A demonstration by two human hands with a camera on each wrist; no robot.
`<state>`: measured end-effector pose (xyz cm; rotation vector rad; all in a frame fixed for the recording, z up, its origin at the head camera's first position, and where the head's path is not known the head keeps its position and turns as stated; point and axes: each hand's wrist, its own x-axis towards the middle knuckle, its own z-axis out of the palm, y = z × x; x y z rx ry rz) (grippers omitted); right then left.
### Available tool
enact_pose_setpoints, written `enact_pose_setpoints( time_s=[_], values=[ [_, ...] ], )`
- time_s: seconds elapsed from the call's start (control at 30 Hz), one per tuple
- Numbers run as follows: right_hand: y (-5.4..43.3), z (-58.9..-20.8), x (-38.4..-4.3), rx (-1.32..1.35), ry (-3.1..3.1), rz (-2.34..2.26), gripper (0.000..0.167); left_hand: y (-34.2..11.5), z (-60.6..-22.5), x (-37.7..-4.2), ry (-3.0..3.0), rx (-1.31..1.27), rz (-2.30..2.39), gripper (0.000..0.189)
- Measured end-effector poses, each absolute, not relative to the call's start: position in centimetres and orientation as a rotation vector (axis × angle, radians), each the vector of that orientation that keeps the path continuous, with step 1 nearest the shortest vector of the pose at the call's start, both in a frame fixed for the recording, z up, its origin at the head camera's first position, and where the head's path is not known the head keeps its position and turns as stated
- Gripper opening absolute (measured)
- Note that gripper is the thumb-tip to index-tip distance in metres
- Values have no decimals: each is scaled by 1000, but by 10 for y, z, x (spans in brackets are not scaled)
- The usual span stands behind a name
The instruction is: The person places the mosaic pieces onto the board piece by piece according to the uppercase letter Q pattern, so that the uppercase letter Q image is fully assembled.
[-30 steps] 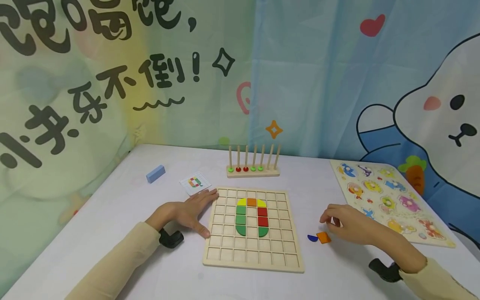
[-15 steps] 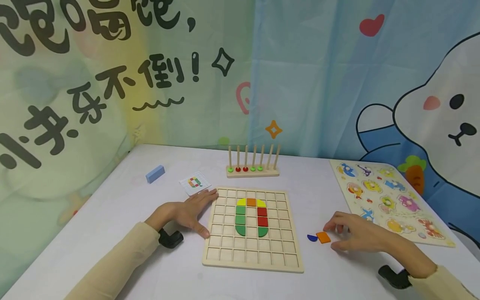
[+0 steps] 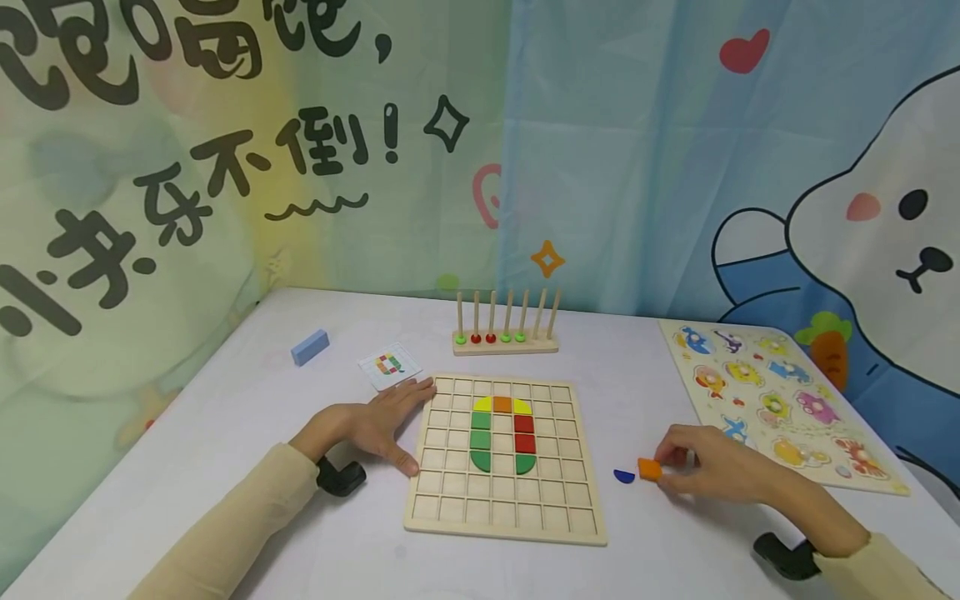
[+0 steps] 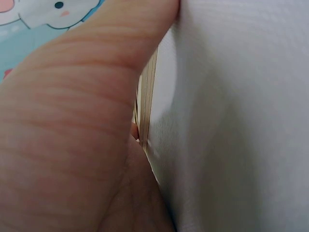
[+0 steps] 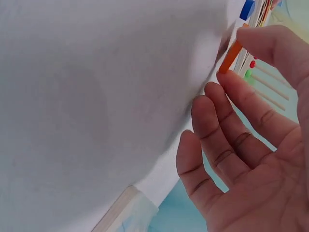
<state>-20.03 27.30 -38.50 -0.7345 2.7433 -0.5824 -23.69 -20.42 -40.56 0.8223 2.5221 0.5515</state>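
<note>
Between its thumb and index finger my right hand (image 3: 708, 467) pinches an orange square tile (image 3: 649, 470), just over the table; the right wrist view shows the tile (image 5: 232, 54) edge-on between the fingertips. Close to its left lies a dark blue half-round tile (image 3: 624, 477). My left hand (image 3: 378, 423) rests with spread, straight fingers against the left edge of the wooden grid board (image 3: 506, 531). On the board, green tiles (image 3: 481, 420), red tiles (image 3: 525, 433), yellow corner tiles (image 3: 522, 407) and an orange tile (image 3: 502, 405) form an arch.
A picture card (image 3: 390, 365) lies behind my left hand, with a blue block (image 3: 311, 348) farther left. Beyond the board stands a wooden peg rack (image 3: 506, 343) with red and green beads. An animal puzzle board (image 3: 780, 400) lies on the right.
My right hand moved down and right beside the orange tile, and its thumb and index finger came together on it. The tile turned slightly. The left hand stayed against the board.
</note>
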Motion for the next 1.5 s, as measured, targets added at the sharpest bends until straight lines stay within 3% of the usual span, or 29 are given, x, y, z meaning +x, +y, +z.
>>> enact_pose_setpoints(
  time_s=[0.3, 0.87, 1.5],
  values=[
    [262, -380, -201, -780, 2831, -575, 22, -204, -404, -238, 2521, 841, 539, 120],
    [181, -355, -202, -926, 2828, -433, 16, -204, -405, -237, 2513, 824, 548, 122],
    [116, -365, -205, -1106, 2711, -403, 10, -202, -405, -236, 2523, 792, 546, 120]
  ],
)
